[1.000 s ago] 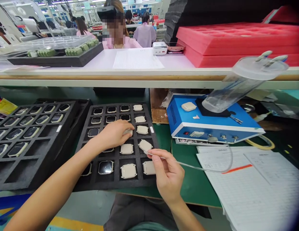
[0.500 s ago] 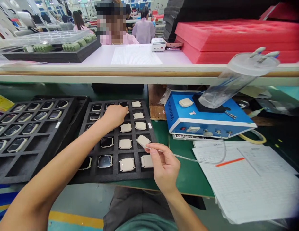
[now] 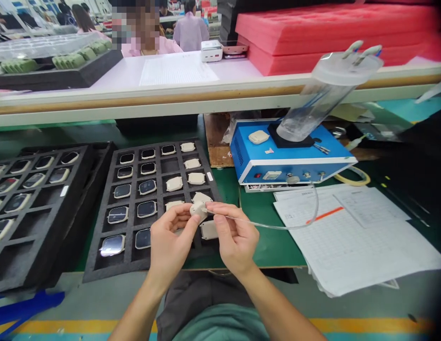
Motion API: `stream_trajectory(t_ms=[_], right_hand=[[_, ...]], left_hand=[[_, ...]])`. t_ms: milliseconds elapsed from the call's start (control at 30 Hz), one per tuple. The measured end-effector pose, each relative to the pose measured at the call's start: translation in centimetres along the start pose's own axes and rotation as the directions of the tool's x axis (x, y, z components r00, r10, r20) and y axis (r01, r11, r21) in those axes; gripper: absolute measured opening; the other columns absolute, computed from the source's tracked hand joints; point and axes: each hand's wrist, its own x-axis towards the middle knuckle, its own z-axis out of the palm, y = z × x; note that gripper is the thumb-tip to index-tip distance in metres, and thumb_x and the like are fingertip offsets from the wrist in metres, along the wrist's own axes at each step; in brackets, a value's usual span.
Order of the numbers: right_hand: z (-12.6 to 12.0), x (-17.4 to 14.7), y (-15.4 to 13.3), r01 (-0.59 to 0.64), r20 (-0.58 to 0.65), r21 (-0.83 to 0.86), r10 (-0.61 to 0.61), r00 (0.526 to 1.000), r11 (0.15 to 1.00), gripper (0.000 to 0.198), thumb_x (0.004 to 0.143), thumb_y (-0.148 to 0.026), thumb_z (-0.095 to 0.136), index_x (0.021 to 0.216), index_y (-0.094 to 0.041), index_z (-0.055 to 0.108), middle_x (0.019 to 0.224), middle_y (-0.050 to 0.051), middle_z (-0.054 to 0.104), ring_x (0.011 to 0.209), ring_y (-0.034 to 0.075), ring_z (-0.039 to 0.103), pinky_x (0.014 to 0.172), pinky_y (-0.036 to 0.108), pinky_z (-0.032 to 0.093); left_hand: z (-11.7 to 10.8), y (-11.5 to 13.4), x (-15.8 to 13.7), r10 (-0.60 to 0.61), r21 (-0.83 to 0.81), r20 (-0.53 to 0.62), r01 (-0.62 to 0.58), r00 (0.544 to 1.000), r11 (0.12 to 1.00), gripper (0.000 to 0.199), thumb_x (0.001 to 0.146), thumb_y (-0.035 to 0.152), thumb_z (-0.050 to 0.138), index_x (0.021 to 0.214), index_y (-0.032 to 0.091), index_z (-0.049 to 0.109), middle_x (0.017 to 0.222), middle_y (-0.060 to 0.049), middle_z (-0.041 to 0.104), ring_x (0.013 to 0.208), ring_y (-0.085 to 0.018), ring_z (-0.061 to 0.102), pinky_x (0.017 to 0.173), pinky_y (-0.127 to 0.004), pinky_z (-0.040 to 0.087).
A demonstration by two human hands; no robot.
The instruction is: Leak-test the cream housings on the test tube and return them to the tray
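My left hand point(image 3: 172, 241) pinches a cream smartwatch case point(image 3: 198, 210) above the front right of a black foam tray point(image 3: 169, 166). My right hand point(image 3: 238, 239) grips the end of a thin clear tube point(image 3: 270, 227), its tip at the side of that case; whether they touch I cannot make out. In the tray's right columns lie cream cases point(image 3: 175, 183), back up. Smartwatches with dark screens point(image 3: 118, 214) fill the left columns. One case point(image 3: 202, 197) sits askew in its compartment just behind my fingers. My hands hide part of the front rows.
On the right, the tube runs to a blue control box point(image 3: 241, 161) bearing a clear cylinder point(image 3: 305, 109) and another case point(image 3: 258, 137). Papers point(image 3: 341, 241) lie before it. More watch trays point(image 3: 49, 237) stand left. A shelf point(image 3: 170, 99) with red foam trays point(image 3: 294, 38) crosses behind.
My left hand has come back from the tray's far rows with a smartwatch case and now meets my right hand at the tube's tip. The view has shifted a little right.
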Motion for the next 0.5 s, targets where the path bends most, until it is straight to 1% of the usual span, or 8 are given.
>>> stream_trajectory(t_ms=[100, 300, 500], right_hand=[[-0.07, -0.03, 0.04, -0.007, 0.015, -0.022, 0.007, 1.000, 1.000, 0.018, 0.102, -0.017, 0.062, 0.106, -0.026, 0.076, 0.106, 0.007, 0.082, 0.102, 0.024, 0.079, 0.092, 0.042, 0.067], [0.01, 0.01, -0.05, -0.019, 0.007, -0.019, 0.020, 1.000, 1.000, 0.022, 0.101, -0.013, 0.062, 0.107, -0.027, 0.077, 0.104, 0.005, 0.082, 0.101, 0.021, 0.079, 0.087, 0.036, 0.068], [0.06, 0.01, -0.05, -0.017, 0.011, -0.043, 0.017, 1.000, 0.999, 0.021, 0.101, -0.014, 0.062, 0.107, -0.027, 0.077, 0.104, 0.006, 0.082, 0.101, 0.022, 0.079, 0.088, 0.039, 0.068]], left_hand=[[0.18, -0.15, -0.10, 0.036, 0.015, -0.022, -0.036, 0.999, 0.999, 0.019, 0.080, 0.028, 0.083, 0.096, 0.018, 0.080, 0.091, -0.006, 0.083, 0.080, -0.019, 0.080, 0.074, -0.027, 0.066], [-0.14, -0.38, -0.28, 0.080, 0.040, -0.018, -0.079, 0.997, 0.996, 0.014, 0.082, 0.024, 0.082, 0.096, 0.020, 0.081, 0.089, -0.003, 0.084, 0.077, -0.016, 0.079, 0.073, -0.022, 0.065], [0.00, -0.46, -0.22, 0.096, 0.058, -0.014, -0.095, 0.995, 0.994, 0.013, 0.083, 0.023, 0.081, 0.097, 0.021, 0.081, 0.088, -0.002, 0.083, 0.076, -0.017, 0.079, 0.073, -0.025, 0.067]])
